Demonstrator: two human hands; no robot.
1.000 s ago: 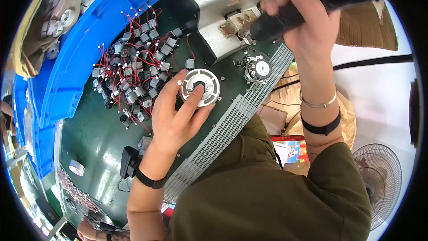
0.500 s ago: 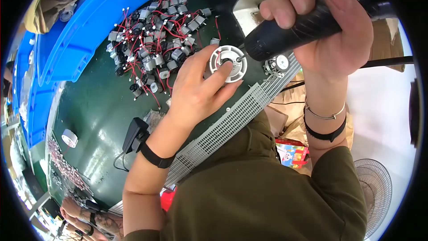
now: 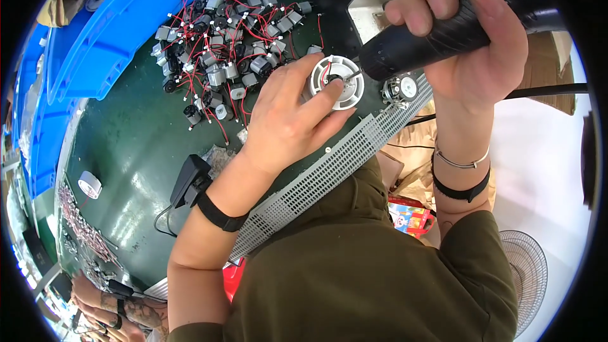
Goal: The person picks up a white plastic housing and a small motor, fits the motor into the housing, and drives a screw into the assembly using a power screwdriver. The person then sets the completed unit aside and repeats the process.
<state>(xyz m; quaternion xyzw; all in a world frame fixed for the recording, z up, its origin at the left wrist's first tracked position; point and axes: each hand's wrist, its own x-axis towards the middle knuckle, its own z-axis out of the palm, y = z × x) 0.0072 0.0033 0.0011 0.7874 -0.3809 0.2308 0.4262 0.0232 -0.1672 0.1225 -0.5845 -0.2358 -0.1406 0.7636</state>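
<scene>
My left hand (image 3: pixel 288 114) is closed round a white, round plastic housing (image 3: pixel 355 92) with a ribbed rim and a bit of red wire inside. One fingertip presses into its middle. In my right hand (image 3: pixel 475 57) is a black electric screwdriver (image 3: pixel 405 50), gripped from above and tilted. Its thin bit reaches down into the housing, close to my left fingertip; whether it sits on a screw cannot be made out. Beyond my left hand lies a heap of small grey motors (image 3: pixel 215 76) with red and black wires.
A white-and-metal round part (image 3: pixel 405 90) lies by the perforated grey strip (image 3: pixel 304 187) along the table's edge. Blue bins (image 3: pixel 120 38) line the far left. A black adapter (image 3: pixel 190 180), a white ring (image 3: pixel 90 185) and a wire bundle (image 3: pixel 88 228) are at left, near another person's hands (image 3: pixel 95 297).
The view has shifted slightly. The housing and the screwdriver appear a little farther right, with the bit still in the housing. Both hands keep their grip.
</scene>
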